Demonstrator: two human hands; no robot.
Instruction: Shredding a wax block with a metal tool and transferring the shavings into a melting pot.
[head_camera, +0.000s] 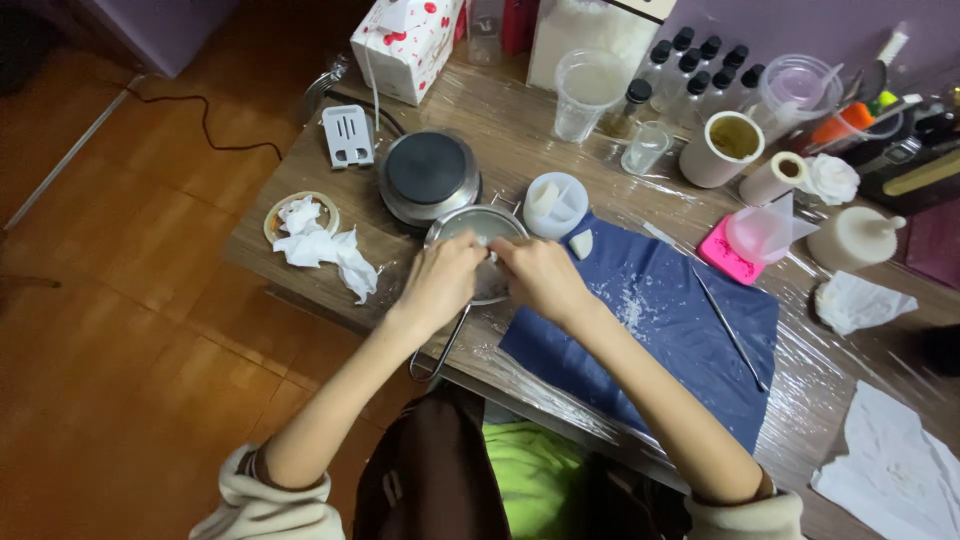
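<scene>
Pan: I see a small metal saucepan (487, 232), round, shiny grey, with a thin wire handle. It stands on the wooden table (300, 262), just in front of the round black electric hotplate (429, 174).
Left hand: my left hand (440, 280) is over the near-left rim of the pan, fingers bent inward and narrow. It seems to pinch something small, but I cannot tell what it is.
Right hand: my right hand (540, 275) is over the near-right rim, also curled narrow, its fingertips meeting those of the left hand above the pan.
Pan position to hands: the bowl lies under and a little beyond both hands; only the far rim shows.
Pan direction: the long axis goes along the handle, which points toward me and slightly to the left, coming out below the left wrist.
Cloth: a dark blue cloth (670, 330), matte, dusted with white crumbs, lies flat to the right of the pan.
Rod: a thin metal rod (730, 330) lies diagonally on the cloth.
Paper: crumpled white tissue (325, 250) lies to the left, partly on a small round plate (275, 215).
Table cover: clear plastic film (830, 355), wrinkled and glossy, covers the right part of the table.
</scene>
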